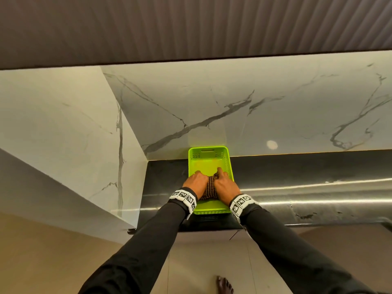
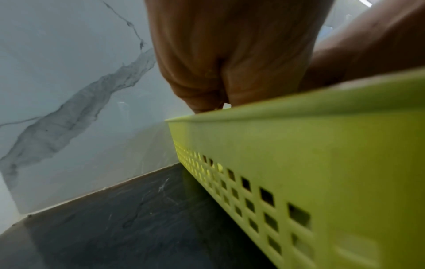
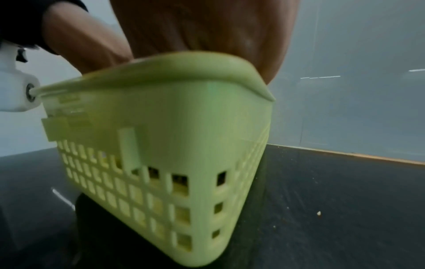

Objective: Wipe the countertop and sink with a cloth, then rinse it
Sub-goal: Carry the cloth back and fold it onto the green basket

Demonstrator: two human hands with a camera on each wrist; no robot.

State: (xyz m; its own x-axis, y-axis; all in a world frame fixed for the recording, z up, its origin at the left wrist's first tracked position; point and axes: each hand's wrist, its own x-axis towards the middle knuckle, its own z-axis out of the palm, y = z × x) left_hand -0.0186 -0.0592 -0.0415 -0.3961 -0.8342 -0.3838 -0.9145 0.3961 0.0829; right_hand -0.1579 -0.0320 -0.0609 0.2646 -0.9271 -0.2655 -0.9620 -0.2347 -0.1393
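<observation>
A brown checked cloth (image 1: 210,187) lies bunched inside a lime green perforated basket (image 1: 209,154) on the dark countertop (image 1: 165,177). My left hand (image 1: 196,181) and right hand (image 1: 222,183) are both down in the basket, one on each side of the cloth, and grip it between them. In the left wrist view my left hand (image 2: 220,60) dips behind the basket's rim (image 2: 299,109). In the right wrist view my right hand (image 3: 207,27) goes down behind the basket's corner (image 3: 184,112). The fingertips and the cloth are hidden there.
White marble walls (image 1: 233,102) rise behind and to the left of the counter. The glossy dark countertop runs off to the right (image 1: 318,187). Small crumbs (image 3: 319,213) lie on it beside the basket. A bare foot (image 1: 224,285) stands on the floor below.
</observation>
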